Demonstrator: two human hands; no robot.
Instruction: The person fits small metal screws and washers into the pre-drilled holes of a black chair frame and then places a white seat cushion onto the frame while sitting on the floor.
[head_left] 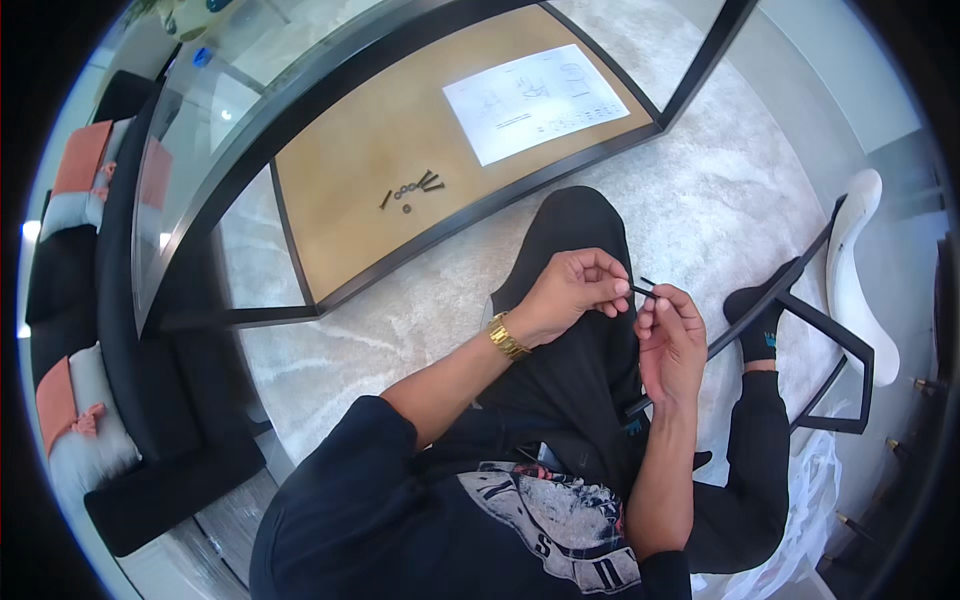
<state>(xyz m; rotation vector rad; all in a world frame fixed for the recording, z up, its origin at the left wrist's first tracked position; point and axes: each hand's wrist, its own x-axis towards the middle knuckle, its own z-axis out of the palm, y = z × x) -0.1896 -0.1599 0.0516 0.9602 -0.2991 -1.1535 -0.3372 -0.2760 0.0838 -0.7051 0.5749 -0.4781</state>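
Note:
Over my raised knee, both hands meet at a thin black bolt. My left hand, with a gold watch at its wrist, pinches one end between thumb and fingers. The other end is in the fingertips of my right hand. A second short black stick shows just above it; whether it belongs to the same piece I cannot tell. Several dark bolts and washers lie loose on the tan shelf ahead of me.
On the shelf lies a white printed drawing sheet. A dark metal table frame edges it. To my right, a black tubular frame with a white curved seat leans by my foot. A black sofa with cushions stands left.

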